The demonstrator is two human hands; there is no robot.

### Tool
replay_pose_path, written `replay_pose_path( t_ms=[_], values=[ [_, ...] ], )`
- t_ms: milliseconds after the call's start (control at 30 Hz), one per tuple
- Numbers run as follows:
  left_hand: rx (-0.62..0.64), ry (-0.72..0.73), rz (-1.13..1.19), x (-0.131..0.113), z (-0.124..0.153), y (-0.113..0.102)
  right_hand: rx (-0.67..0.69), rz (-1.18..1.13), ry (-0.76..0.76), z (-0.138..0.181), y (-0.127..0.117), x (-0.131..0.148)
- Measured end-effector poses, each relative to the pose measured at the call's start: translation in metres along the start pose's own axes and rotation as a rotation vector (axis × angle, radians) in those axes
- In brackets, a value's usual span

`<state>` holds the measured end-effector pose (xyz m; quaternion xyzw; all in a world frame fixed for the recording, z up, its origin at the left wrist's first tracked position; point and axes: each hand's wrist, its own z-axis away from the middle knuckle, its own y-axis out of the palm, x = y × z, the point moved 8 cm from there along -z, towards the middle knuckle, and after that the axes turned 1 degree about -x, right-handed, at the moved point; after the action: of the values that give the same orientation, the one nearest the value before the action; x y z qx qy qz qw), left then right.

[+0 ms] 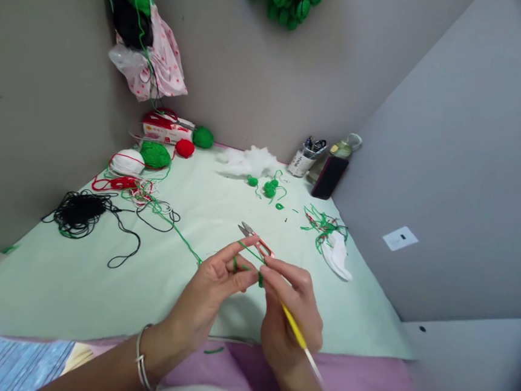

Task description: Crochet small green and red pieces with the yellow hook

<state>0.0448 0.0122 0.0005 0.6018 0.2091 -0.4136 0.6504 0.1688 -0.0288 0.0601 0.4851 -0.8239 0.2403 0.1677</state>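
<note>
Just past the tabletop's (141, 307) near edge, lower centre, the left hand (216, 280) pinched a small green piece (260, 279), the right hand (293, 311) a yellow-handled tool (295, 329) beside it. Scissors (249, 228) lay just beyond; a green strand (183, 239) crossed leftward; room stretched right to green scraps (324, 222).

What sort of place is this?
Probably a yarn-craft corner, maybe at home: a cloth-covered table bears tangled black yarn and fluffy white stuffing, and the right hand holds a slim yellow tool.

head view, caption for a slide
Left hand looped with green yarn, right hand holding a yellow-gripped crochet hook.
</note>
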Motion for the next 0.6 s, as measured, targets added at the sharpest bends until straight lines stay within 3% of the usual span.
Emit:
replay_pose_path(
  t_ms=[267,600],
  values=[
    [0.027,-0.018,-0.02,-0.01,-0.002,-0.001,0.006,-0.587,0.485,-0.008,0.006,-0.04],
    [0.012,0.008,-0.079,-0.017,0.001,-0.002,0.008,-0.665,0.534,-0.008,0.003,-0.041]
  ],
)
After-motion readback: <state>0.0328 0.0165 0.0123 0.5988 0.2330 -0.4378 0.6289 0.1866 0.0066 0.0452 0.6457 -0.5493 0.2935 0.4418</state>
